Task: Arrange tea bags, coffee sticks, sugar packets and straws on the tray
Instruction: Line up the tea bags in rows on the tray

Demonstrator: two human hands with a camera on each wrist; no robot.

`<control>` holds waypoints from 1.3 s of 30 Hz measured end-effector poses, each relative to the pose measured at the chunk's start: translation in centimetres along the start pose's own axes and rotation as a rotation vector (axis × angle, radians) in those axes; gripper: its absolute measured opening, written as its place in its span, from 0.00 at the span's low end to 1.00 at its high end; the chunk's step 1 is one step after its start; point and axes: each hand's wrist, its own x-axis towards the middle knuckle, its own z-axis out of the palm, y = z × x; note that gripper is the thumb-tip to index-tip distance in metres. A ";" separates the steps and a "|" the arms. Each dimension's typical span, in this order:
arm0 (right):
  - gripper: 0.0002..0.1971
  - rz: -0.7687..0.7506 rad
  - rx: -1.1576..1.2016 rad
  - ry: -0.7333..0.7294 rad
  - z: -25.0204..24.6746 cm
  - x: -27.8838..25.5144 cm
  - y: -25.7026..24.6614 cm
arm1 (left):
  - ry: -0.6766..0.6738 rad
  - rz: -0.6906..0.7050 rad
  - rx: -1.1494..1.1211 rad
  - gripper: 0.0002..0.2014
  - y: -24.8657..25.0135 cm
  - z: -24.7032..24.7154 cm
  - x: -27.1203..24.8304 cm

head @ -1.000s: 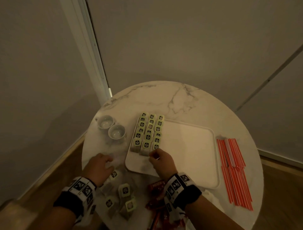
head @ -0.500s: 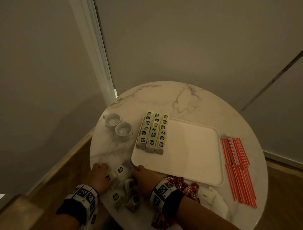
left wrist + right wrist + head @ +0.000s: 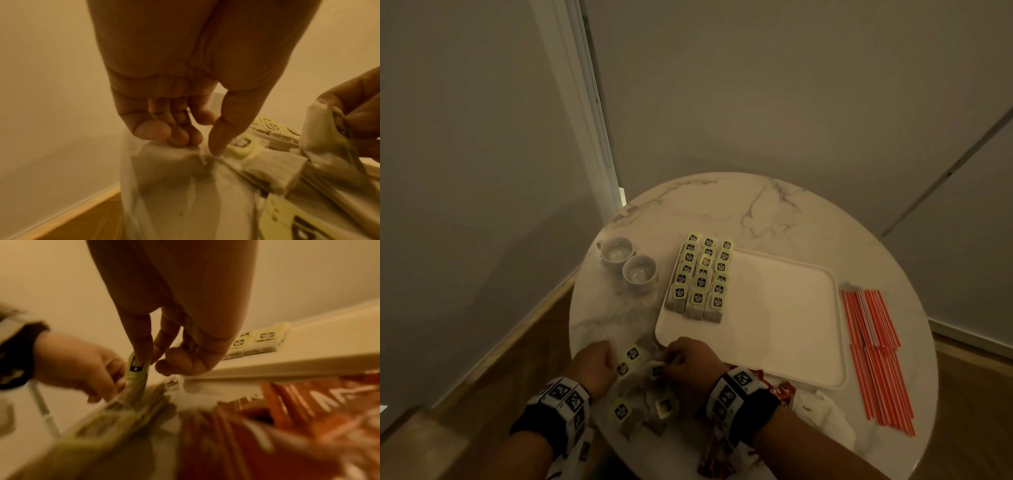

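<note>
A white tray lies mid-table with three rows of tea bags along its left side. Loose tea bags are heaped at the table's front left. My right hand is at this heap and pinches one tea bag by its green tag between thumb and forefinger. My left hand is beside it, fingers curled, fingertips and thumb on the top edge of another tea bag. Red straws lie right of the tray. Red coffee sticks and white packets lie by my right wrist.
Two white cups stand left of the tray. The round marble table sits in a corner between walls. Its front edge is close under my forearms. The right two thirds of the tray are bare.
My right hand has drawn back from the rows on the tray to the loose heap and taken hold of a tea bag. My left hand has stayed at the heap.
</note>
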 end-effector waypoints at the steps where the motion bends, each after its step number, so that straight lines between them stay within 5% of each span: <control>1: 0.10 0.015 0.065 0.013 -0.3 0.0 0.0 | -0.008 0.003 -0.017 0.11 0.0 0.0 0.0; 5: 0.01 0.053 0.277 0.027 -2.1 0.0 0.3 | 0.027 0.010 -0.076 0.10 0.1 0.3 -0.5; 8: 0.06 0.072 0.331 0.082 -3.7 0.6 0.3 | 0.070 0.055 0.042 0.17 0.5 0.9 -0.7; 13: 0.02 0.142 0.281 0.204 -5.1 2.5 0.1 | 0.079 0.093 0.037 0.08 1.0 1.1 -0.6; 16: 0.07 0.188 0.254 0.189 -5.0 3.7 -0.1 | 0.044 0.094 0.026 0.13 1.0 1.1 -0.4; 20: 0.12 0.265 0.200 0.225 -4.4 5.3 -0.3 | 0.033 0.113 -0.101 0.14 0.4 0.6 -0.1; 25: 0.04 0.341 0.183 0.315 -4.2 6.8 -0.4 | 0.074 0.153 -0.229 0.15 0.4 -0.6 -0.5; 31: 0.05 0.381 0.134 0.348 -4.1 7.6 -0.8 | 0.113 0.139 -0.538 0.07 1.5 -1.7 -0.9; 39: 0.01 0.353 0.159 0.455 -4.3 7.2 -0.8 | 0.006 0.066 -0.877 0.05 5.0 -2.4 -1.2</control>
